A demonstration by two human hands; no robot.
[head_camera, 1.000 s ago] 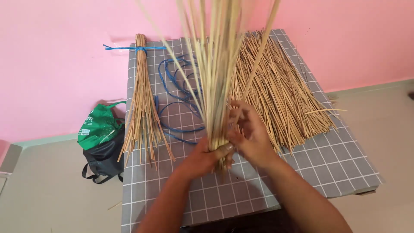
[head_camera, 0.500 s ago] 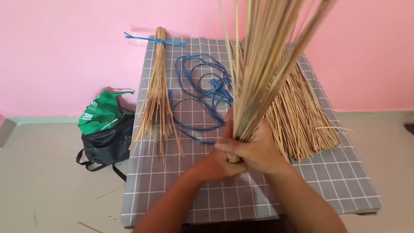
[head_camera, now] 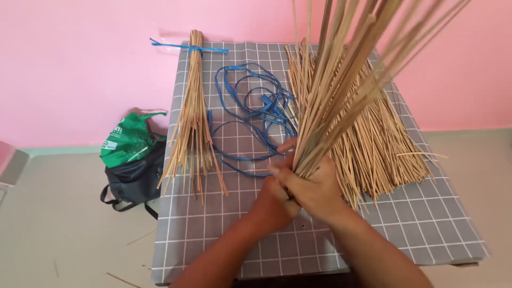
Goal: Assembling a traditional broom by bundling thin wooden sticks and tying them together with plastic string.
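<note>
Both my hands clasp the base of a bunch of long thin tan sticks that stands upright and fans out toward the camera. My right hand wraps the bunch from the front; my left hand grips it just behind and below. The bunch's base is above the grey checked table. A loose pile of the same sticks lies on the table's right half. A finished bundle, tied at its top with blue string, lies on the left side.
A tangle of blue string lies in the middle of the table. On the floor to the left are a green bag and a black bag. A pink wall stands behind. Stray sticks lie on the floor.
The bunch has tilted to the right and been gathered tighter. My hands have closed together around its base.
</note>
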